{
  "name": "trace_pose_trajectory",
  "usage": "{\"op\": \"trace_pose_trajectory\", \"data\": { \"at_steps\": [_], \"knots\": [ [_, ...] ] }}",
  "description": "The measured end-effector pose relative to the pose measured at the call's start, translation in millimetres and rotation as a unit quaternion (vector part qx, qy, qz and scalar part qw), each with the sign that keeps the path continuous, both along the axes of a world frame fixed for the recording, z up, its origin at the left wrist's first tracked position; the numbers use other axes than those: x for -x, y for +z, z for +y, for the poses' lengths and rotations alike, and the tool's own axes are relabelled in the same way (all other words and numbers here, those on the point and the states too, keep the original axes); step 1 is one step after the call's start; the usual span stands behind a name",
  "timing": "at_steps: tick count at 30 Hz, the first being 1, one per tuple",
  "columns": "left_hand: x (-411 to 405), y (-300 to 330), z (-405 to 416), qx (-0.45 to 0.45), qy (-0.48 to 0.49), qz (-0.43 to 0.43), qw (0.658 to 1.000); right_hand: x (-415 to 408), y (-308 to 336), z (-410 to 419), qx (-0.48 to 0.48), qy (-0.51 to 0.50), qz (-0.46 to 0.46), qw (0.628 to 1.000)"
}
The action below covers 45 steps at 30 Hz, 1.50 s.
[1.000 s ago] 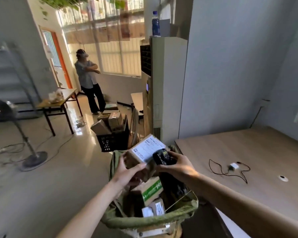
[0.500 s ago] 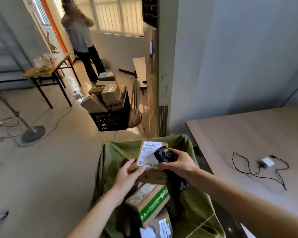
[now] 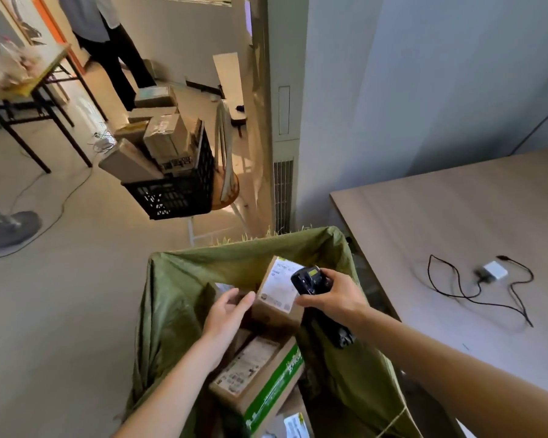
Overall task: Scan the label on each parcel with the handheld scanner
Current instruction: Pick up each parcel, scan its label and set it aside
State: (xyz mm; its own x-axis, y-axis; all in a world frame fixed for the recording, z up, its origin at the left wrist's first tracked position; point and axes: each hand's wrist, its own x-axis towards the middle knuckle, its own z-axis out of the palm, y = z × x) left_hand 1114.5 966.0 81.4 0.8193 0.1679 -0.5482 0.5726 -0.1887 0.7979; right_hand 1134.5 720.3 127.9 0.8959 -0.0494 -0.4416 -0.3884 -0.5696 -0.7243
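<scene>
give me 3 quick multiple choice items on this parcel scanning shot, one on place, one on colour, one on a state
1. Where does the white charger with its black cable lie?
A. in the crate
B. on the wooden table
C. on the floor

2. What colour is the sack holding the parcels?
A. green
B. blue
C. white

3. What is the right hand doing?
A. hanging empty
B. pressing the table
C. gripping the scanner

Key: 1 B, the charger lies on the table. 2 A, the sack is olive green. 3 C, the right hand grips the scanner at the parcel label.
</scene>
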Motion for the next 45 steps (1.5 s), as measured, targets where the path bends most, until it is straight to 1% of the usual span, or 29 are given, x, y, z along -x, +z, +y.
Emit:
{"op": "trace_pose_trajectory", "data": {
  "at_steps": [2,5,8,10,13,16,19,22,25,28,30,33,37,39,42,45],
  "knots": [
    [-0.8,1.7,7.9,-0.033,-0.028,-0.013,0.999,6.0,5.0,-6.3,0.015,-0.016,-0.011,1.0],
    [-6.2,19.5,13.8,-0.078,-0.099,-0.047,0.991,18.9,22.5,-13.8,0.048,-0.014,-0.018,0.999],
    [-11.0,46.1,10.5,-0.106,-0.168,-0.106,0.974,39.1,47.7,-22.4,0.075,-0.016,-0.03,0.997],
    [-9.5,67.5,6.0,-0.12,-0.207,-0.143,0.96,60.3,70.0,-28.7,0.083,-0.036,-0.051,0.995],
    [0.1,105.3,-6.6,-0.126,-0.259,-0.183,0.94,103.6,111.3,-43.0,0.109,-0.082,-0.071,0.988],
    [17.7,147.8,-33.4,-0.098,-0.312,-0.22,0.919,156.1,157.5,-63.5,0.152,-0.119,-0.08,0.978],
    [42.8,194.3,-75.0,-0.077,-0.362,-0.257,0.893,219.5,205.8,-90.2,0.188,-0.175,-0.099,0.961],
    [83.5,238.3,-128.8,-0.067,-0.411,-0.302,0.858,296.2,255.2,-118.7,0.217,-0.237,-0.118,0.94],
    [137.6,281.0,-188.4,-0.052,-0.48,-0.336,0.809,381.0,296.4,-147.9,0.241,-0.316,-0.137,0.907],
    [201.5,320.6,-254.5,-0.021,-0.518,-0.358,0.777,474.5,324.7,-177.0,0.256,-0.383,-0.129,0.878],
    [253.7,341.6,-301.2,0.007,-0.544,-0.366,0.755,540.7,337.9,-195.5,0.256,-0.426,-0.119,0.86],
    [345.2,360.8,-370.2,0.027,-0.594,-0.381,0.708,640.5,349.8,-220.9,0.266,-0.489,-0.104,0.824],
    [488.2,365.7,-455.4,0.062,-0.65,-0.386,0.651,781.6,354.8,-253.6,0.287,-0.561,-0.07,0.774],
    [560.5,362.0,-493.0,0.073,-0.683,-0.391,0.613,854.3,354.8,-267.2,0.299,-0.59,-0.049,0.748],
    [659.3,356.2,-541.5,0.076,-0.731,-0.402,0.546,957.2,354.0,-282.7,0.317,-0.624,-0.01,0.714],
    [744.9,351.0,-582.3,0.086,-0.757,-0.405,0.505,1046.4,350.2,-294.2,0.321,-0.658,0.017,0.681]
  ]
}}
